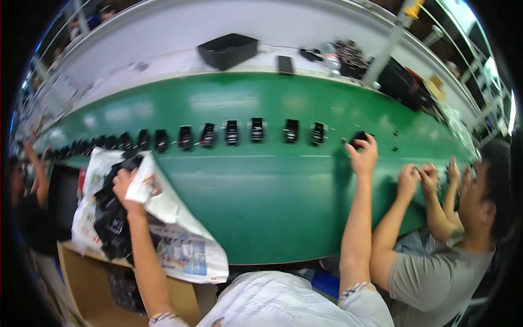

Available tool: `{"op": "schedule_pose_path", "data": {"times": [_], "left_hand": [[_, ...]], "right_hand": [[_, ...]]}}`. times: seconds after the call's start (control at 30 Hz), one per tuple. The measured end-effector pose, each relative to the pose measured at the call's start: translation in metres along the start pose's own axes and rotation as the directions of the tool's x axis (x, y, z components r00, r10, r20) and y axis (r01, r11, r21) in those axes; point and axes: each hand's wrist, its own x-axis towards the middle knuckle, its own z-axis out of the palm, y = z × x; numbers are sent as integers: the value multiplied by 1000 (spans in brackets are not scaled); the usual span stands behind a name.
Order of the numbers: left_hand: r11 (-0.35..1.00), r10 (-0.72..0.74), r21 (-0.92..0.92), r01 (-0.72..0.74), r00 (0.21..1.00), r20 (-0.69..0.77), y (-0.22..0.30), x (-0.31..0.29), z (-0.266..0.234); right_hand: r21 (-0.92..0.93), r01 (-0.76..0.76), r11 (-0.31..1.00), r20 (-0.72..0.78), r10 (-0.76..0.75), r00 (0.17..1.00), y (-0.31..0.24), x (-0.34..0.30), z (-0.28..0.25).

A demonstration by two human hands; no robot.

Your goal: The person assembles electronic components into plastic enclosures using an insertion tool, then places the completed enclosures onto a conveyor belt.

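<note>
Thumb and fingertips of the right hand [364,158] are pinched nearly together on one small black part [358,138], above the green tabletop [272,201]. Left of those fingers runs a row of black devices [257,129]; nine stand out singly (the rest crowd into a blur beyond the left fingers, past counting). The left hand [123,188] curls half open over black pieces [111,218] in one white printed bag [188,240]; I cannot tell whether it grips any. A bag fold covers some of that hand. Below the left fingers is one cardboard box [87,283]. Ahead of both hands stand one black tray [227,52], one dark block [285,65] and one clear bottle [331,60]. Co-workers' hands [407,181] are near, right of the right fingers.
</note>
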Motion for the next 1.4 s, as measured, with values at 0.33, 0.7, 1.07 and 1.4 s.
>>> {"op": "schedule_pose_path", "data": {"times": [0.33, 0.7, 1.07, 1.4], "left_hand": [[984, 59, -171, -50, 997, 48, 28, 9, -24], [673, -189, -721, 167, 981, 51, 36, 13, -107], [-544, 56, -783, 300, 945, 323, 123, -52, -203], [-549, 647, -439, 711, 694, 315, 189, -72, -227]], "right_hand": [[-2, 141, 990, 423, -127, 897, -21, 30, -20], [175, 173, 969, 285, -218, 934, 4, 41, -17], [-159, -5, 987, 326, 57, 944, 34, 39, 17], [867, -495, 54, 471, 236, 850, -90, -52, -74]]}}
